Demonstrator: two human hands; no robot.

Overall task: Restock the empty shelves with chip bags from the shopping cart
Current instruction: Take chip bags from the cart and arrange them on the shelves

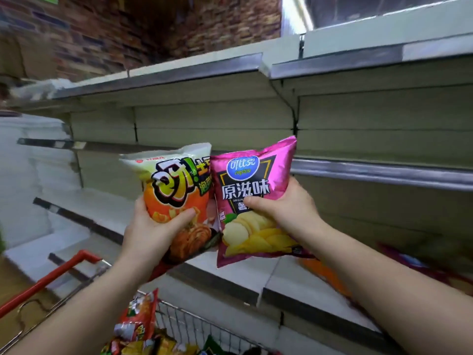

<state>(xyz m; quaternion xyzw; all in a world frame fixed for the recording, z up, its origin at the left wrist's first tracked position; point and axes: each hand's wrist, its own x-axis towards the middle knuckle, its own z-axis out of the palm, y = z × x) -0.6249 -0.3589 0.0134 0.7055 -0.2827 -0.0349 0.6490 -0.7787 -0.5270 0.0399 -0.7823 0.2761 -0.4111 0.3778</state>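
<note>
The left hand (156, 226) grips the lower part of an orange-and-white chip bag (176, 196), thumb curled across its front and fingers behind. Just beside it, the right hand (284, 206) pinches a pink chip bag (253, 201) in the same way, thumb on the printed face. The two bags are held upright in the air, their inner edges touching or overlapping, in front of the bare shelves (230, 275) and above the shopping cart (76, 272).

The step in hand looks like the carry from cart to shelf: both bags are lifted out and not yet set down. The next move probably calls for reaching forward to one of the shelf boards and standing each bag on its bottom edge, face outward, without letting the light, puffy packs topple.

More bags (138, 321) lie in the cart, though it is cut off at the bottom edge, so how many remain is unclear. At the lower right, blurred red and orange shapes (330, 275) sit on a shelf; they may be bags already placed, but I cannot tell. The fingers behind both bags are hidden.
</note>
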